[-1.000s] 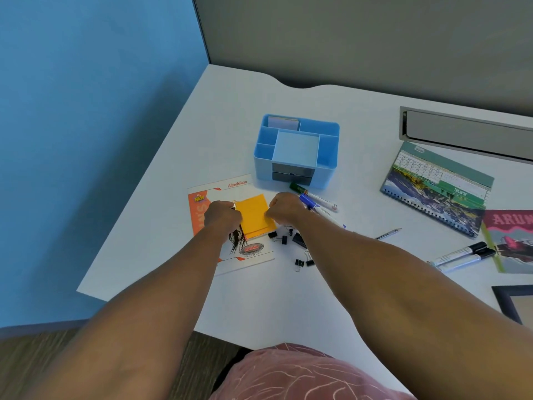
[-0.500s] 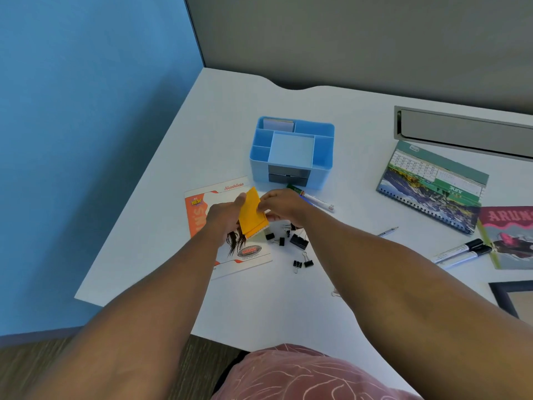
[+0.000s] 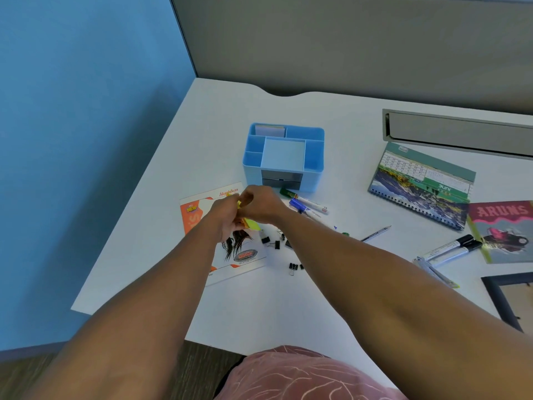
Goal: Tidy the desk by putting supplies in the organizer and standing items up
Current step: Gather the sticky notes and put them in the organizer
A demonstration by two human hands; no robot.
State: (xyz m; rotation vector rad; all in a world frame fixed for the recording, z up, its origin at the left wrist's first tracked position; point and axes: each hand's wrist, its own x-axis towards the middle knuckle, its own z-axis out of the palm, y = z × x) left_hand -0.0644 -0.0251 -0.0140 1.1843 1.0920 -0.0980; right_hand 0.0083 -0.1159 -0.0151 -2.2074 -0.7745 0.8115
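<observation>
The white bench [image 3: 202, 134] carries a blue organizer [image 3: 284, 157], with a flyer [image 3: 202, 212] lying near its front. Above the flyer, the left hand [image 3: 223, 216] and right hand [image 3: 259, 204] together pinch a sticky-note pad [image 3: 250, 223]. Black binder clips [image 3: 271, 242] lie scattered just beside.

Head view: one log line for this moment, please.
left hand + right hand: gripping sticky pad | pad: off desk | organizer: centre tray unfilled | clips: loose

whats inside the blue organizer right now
The organizer has a pale notepad standing in its back left slot. The other open compartments look empty. Its grey front drawer is closed, so its contents cannot be seen.
</observation>
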